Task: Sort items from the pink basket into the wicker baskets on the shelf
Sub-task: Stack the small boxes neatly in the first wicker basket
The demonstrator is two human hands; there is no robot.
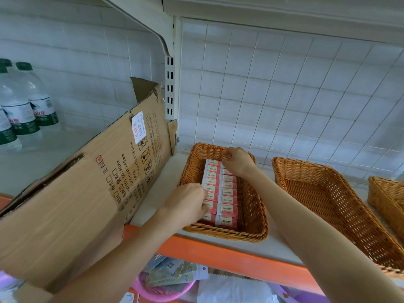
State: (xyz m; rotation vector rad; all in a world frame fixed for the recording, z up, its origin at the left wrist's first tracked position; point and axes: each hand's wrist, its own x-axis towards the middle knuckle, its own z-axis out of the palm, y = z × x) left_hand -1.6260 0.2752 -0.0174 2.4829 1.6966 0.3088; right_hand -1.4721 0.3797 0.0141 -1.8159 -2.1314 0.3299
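Two rows of boxes (228, 193) are packed in the left basket (227, 234) — the left hand (185, 202) and right hand (238, 160) are curled on them. The middle basket (328, 193) is unfilled; packets (172, 274) are left in the pink basket (159, 298).

Three wicker baskets stand on the shelf (169, 171): a filled basket (251, 215), an empty basket (328, 200) at its 3 o'clock, and a third basket (387, 193) further toward 3 o'clock, cut off by the frame. The filled one holds two rows of small boxes (228, 200), perhaps nine or ten per row, since two hands, the left hand (185, 202) and the right hand (237, 160), cover some. One cardboard box (76, 204) lies at 9 o'clock. At least three water bottles (41, 106) stand at 10 o'clock. One pink basket (153, 295) sits at 6 o'clock, holding several packets (170, 274)
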